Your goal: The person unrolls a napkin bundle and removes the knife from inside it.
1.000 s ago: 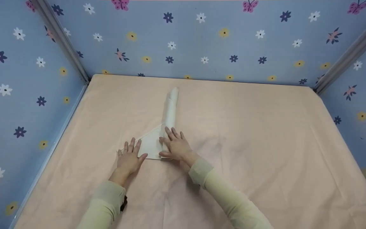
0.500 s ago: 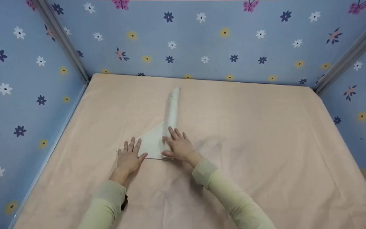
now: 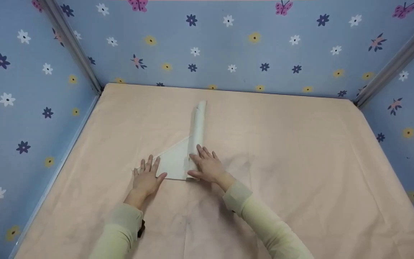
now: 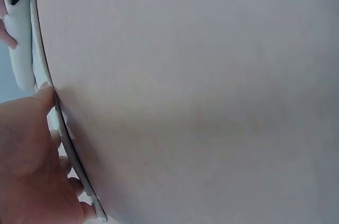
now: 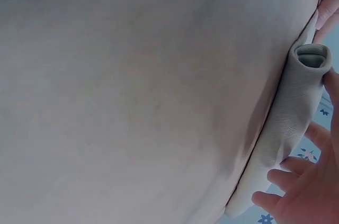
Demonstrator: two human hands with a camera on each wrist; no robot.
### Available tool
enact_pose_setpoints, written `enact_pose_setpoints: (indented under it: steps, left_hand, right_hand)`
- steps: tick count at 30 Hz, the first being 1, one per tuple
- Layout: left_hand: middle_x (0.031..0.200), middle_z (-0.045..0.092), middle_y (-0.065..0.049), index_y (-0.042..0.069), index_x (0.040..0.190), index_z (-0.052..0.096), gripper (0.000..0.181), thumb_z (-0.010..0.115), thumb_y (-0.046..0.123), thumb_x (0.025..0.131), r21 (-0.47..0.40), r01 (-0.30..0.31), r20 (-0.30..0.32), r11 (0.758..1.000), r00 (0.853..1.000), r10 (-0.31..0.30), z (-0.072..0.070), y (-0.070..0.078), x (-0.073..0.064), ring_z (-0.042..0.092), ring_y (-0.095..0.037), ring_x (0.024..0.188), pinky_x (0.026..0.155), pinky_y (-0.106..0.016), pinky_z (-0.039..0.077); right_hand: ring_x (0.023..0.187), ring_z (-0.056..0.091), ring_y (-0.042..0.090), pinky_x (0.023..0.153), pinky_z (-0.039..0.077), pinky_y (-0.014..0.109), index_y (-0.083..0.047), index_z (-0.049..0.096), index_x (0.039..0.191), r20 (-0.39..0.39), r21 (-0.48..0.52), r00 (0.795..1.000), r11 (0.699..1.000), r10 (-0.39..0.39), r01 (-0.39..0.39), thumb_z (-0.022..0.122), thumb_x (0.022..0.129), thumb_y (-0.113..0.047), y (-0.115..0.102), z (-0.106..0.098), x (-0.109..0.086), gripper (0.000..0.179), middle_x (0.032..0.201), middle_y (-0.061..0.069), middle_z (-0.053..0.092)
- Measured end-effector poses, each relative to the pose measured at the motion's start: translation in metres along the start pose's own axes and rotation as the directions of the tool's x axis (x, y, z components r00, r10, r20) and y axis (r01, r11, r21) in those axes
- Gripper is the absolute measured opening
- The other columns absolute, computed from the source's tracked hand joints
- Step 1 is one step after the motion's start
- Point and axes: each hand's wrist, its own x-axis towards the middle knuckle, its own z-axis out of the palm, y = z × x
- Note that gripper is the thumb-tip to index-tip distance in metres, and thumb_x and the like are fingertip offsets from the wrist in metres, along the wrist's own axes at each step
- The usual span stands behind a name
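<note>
A pale, leather-like sheet (image 3: 174,163) lies partly flat near the middle of the table, its right part wound into a long roll (image 3: 200,124) pointing away from me. My left hand (image 3: 147,181) rests flat on the sheet's left end, fingers spread; its thumb and fingertips lie along the edge in the left wrist view. On the near part of the roll lies my right hand (image 3: 208,168), fingers extended and apart. The right wrist view shows the roll's hollow near end (image 5: 311,57), with the right-hand fingers (image 5: 283,180) against its side.
A peach cloth (image 3: 293,151) with soft creases covers the table. Blue flowered panels (image 3: 228,43) stand behind and on both sides, joined by grey metal posts (image 3: 72,45) at the corners. A small black thing (image 3: 141,229) shows at the left cuff.
The roll and my right hand have shifted slightly to the right, and more of the flat sheet shows between the hands. My left hand has stayed in place.
</note>
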Motion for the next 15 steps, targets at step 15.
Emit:
enact_pose_setpoints:
  steps: [15]
  left_hand:
    - [0.146, 0.004, -0.020, 0.006, 0.142, 0.014, 0.066, 0.035, 0.044, 0.093, -0.011, 0.007, 0.008, 1.000, 1.000, -0.007, 0.000, 0.000, 0.000, 0.001, -0.043, 0.130, 0.097, -0.064, 0.003]
  right_hand:
    - [0.131, 0.016, 0.031, 0.101, 0.020, 0.053, -0.018, 0.032, 0.138, -0.018, 0.100, 1.000, 0.995, -0.019, 0.021, 0.047, 0.085, -0.054, 0.013, -0.001, -0.011, 0.066, 0.145, 0.014, 0.016]
